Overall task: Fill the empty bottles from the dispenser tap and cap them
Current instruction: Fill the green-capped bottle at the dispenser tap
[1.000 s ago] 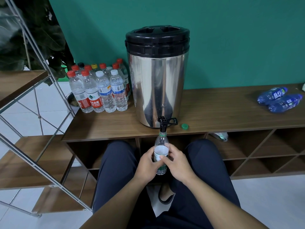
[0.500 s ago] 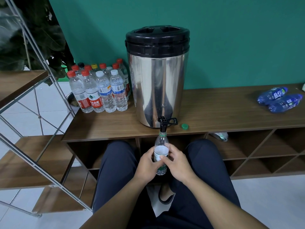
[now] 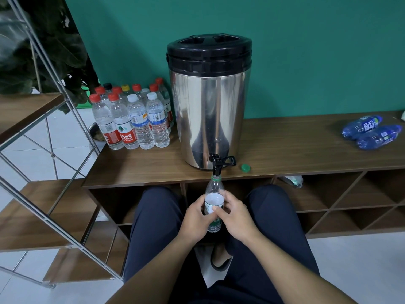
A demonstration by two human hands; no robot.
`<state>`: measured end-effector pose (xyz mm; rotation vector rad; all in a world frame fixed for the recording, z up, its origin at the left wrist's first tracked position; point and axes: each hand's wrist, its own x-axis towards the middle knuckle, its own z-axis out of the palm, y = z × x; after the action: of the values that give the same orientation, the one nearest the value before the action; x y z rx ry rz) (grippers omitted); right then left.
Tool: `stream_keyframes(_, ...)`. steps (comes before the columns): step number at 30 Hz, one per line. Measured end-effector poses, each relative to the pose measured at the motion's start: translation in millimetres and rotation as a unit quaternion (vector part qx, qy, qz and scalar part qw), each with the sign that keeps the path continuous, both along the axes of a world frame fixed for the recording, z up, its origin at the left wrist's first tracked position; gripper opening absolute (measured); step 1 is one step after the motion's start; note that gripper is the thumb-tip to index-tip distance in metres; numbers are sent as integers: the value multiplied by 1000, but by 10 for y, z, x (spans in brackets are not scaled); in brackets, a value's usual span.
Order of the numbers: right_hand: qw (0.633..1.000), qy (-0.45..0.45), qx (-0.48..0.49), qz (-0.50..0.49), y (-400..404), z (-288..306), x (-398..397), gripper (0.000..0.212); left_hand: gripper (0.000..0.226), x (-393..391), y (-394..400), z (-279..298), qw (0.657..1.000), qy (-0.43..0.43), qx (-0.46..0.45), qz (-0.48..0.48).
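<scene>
Steel, polished and mirror-bright, makes up the body of the dispenser (image 3: 209, 110), which stands under a black lid near the front edge of the wooden bench (image 3: 295, 150), about midway along it. Its black tap (image 3: 217, 165) juts out past that front edge, with the lever turned off to the right. Directly beneath the spout a clear bottle (image 3: 214, 194) is held upright, its open neck touching or just under the tap (how much water is inside cannot be read from here). The left hand (image 3: 194, 218) wraps the bottle's left side, fingers curled round the labelled part, and the right hand (image 3: 235, 216) grips the other side, thumb laid across the front of the label. Both hands hang in front of the bench, above the person's dark trousers.

A green cap (image 3: 245, 168) lies on the bench at the front edge, just right of the dispenser's base. At the left end, a cluster of capped bottles (image 3: 133, 119) stands upright beside the dispenser, mostly with red caps, a few white, one yellow, one black. Two blue bottles (image 3: 372, 132) lie on their sides near the right end, touching each other. Below the bench top are open cubbyholes; a crumpled clear item sits in one under the front edge, too unclear to name.
</scene>
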<state>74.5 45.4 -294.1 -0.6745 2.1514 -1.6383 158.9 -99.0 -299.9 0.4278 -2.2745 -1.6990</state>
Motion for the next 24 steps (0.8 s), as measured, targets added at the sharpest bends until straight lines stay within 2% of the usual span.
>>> stream_keyframes(24, 1000, -3, -3, 11, 6, -7, -4, 49, 50, 6, 12, 10, 1000, 7, 7, -1)
